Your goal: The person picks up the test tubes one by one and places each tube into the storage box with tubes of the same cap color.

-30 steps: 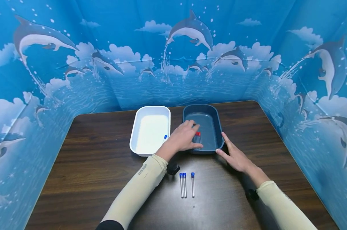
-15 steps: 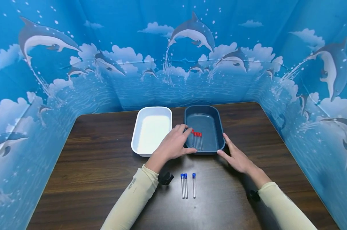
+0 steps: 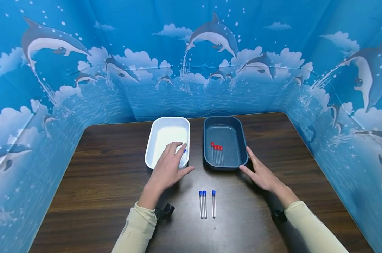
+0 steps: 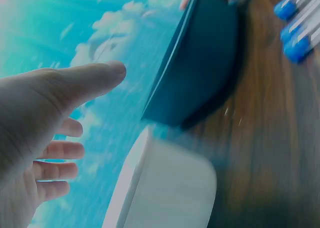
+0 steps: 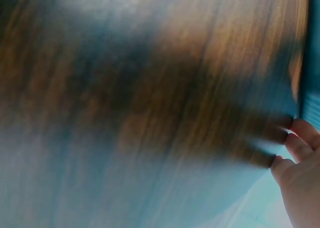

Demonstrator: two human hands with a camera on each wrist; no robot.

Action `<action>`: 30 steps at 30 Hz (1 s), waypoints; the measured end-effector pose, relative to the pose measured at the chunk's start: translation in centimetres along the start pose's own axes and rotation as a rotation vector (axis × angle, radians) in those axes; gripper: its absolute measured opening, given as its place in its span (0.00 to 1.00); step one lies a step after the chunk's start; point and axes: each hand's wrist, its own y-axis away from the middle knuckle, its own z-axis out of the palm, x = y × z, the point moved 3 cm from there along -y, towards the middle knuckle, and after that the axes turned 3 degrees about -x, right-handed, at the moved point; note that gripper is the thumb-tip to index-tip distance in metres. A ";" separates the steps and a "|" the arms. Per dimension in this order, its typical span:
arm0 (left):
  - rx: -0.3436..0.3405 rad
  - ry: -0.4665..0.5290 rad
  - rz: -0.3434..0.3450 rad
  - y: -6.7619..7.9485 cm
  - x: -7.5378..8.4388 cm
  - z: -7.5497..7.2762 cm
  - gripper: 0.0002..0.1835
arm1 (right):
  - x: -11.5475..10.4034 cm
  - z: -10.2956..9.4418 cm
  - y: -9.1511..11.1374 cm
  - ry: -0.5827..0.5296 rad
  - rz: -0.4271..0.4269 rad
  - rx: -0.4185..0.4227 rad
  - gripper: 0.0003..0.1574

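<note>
My left hand [image 3: 167, 167] hovers over the near part of the white tray [image 3: 150, 147], thumb and fingers spread and nothing in its grasp. Close by its fingertips, a blue cap [image 3: 184, 151] shows inside this tray; the rest of that piece is hidden. In the dark blue tray [image 3: 229, 135] to the right lie several clear tubes with red caps [image 3: 215, 148], side by side. My right hand [image 3: 262, 177] rests at that tray's near right corner, thumb on the front and extended fingers along the side. Three blue-capped clear tubes [image 3: 205, 202] lie on the table before both trays.
The trays stand side by side near the back of the dark wooden table [image 3: 108, 182], a narrow gap between them. A blue curtain [image 3: 146, 95] printed with dolphins surrounds the table's back and sides. A black wrist camera [image 3: 165, 212] sits below my left hand.
My left hand has moved left from the dark tray to over the white tray, uncovering the red-capped tubes. My right hand has stayed at the dark tray's corner.
</note>
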 end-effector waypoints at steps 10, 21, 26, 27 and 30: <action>0.074 0.030 -0.172 4.0 -5.2 -1.8 0.46 | 0.1 -0.1 0.1 0.010 0.005 0.004 0.55; 0.084 0.121 -0.330 6.8 -8.8 -1.6 0.46 | 0.5 0.2 0.0 0.011 0.008 0.001 0.54; 0.058 0.152 -0.364 7.1 -9.8 -1.0 0.47 | 0.2 0.2 0.0 0.006 0.003 0.001 0.54; 0.049 0.163 -0.370 7.2 -9.9 -0.9 0.47 | 0.2 0.2 -0.1 0.006 0.004 0.002 0.54; 0.026 0.196 -0.383 7.4 -10.3 -0.4 0.47 | 0.0 0.1 -0.1 0.004 0.001 0.005 0.53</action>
